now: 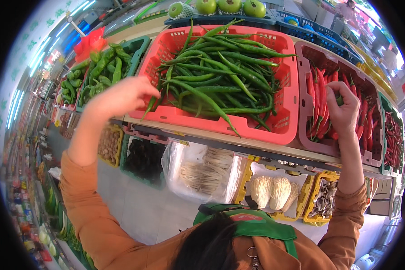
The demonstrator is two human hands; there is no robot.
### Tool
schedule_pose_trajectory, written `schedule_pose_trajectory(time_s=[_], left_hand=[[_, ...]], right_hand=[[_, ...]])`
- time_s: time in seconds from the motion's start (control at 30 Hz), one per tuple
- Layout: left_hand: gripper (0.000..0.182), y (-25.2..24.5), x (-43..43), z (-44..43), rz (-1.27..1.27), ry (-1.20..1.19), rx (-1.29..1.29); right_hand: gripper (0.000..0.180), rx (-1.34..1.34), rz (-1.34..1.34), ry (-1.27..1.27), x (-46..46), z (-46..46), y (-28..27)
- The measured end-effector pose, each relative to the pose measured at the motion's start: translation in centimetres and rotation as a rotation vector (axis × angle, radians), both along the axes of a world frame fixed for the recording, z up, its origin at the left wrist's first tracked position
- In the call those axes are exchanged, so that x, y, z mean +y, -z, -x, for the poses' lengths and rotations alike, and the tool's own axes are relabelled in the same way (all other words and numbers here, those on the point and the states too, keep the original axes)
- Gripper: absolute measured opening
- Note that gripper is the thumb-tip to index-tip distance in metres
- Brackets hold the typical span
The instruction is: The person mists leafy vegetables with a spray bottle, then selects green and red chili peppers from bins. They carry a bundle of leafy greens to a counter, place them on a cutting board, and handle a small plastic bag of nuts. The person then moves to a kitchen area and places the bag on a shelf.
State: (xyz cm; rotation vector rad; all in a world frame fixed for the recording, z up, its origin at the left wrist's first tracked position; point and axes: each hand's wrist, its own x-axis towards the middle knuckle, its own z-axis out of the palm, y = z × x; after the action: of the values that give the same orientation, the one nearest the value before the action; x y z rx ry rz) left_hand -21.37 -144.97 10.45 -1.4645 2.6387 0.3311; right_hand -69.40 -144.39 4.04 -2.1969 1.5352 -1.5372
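Observation:
Long green chili peppers (219,74) lie heaped in a red plastic crate (202,121). My left hand (130,94), blurred, is over that crate's left rim, its fingertips close to a green pepper at the edge; whether it grips the pepper is not clear. Over the maroon crate (319,146) of red chili peppers (319,98) on the right is my right hand (344,104), its fingers curled around a small green piece. Left of the red crate, shorter green peppers (103,71) fill a green crate (140,50).
Green round fruits (229,6) stand in a blue crate behind. Dried red chilies (391,135) are at far right. On the lower shelf are enoki mushrooms (271,192), a plastic-lined box (172,182) and a crate of dark goods (143,158). A person (344,13) stands far back right.

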Motion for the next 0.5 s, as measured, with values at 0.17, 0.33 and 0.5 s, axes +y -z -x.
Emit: schedule_pose_trajectory(time_s=[0.17,0.33,0.5], left_hand=[[0.027,0.9,0.0,1.0,0.023,-0.066,0.156],[0.028,-2.2,0.0,2.9,0.163,-0.011,0.504],[0.099,0.6,-0.6,7.6,0.472,0.090,0.245]], right_hand=[[0.005,0.009,0.012,0.007,0.2,0.0,-0.4],[0.006,-0.015,0.006,-0.010,0.2,-0.2,-0.3],[0.005,-0.030,0.014,0.014,0.4,0.2,-0.3]])
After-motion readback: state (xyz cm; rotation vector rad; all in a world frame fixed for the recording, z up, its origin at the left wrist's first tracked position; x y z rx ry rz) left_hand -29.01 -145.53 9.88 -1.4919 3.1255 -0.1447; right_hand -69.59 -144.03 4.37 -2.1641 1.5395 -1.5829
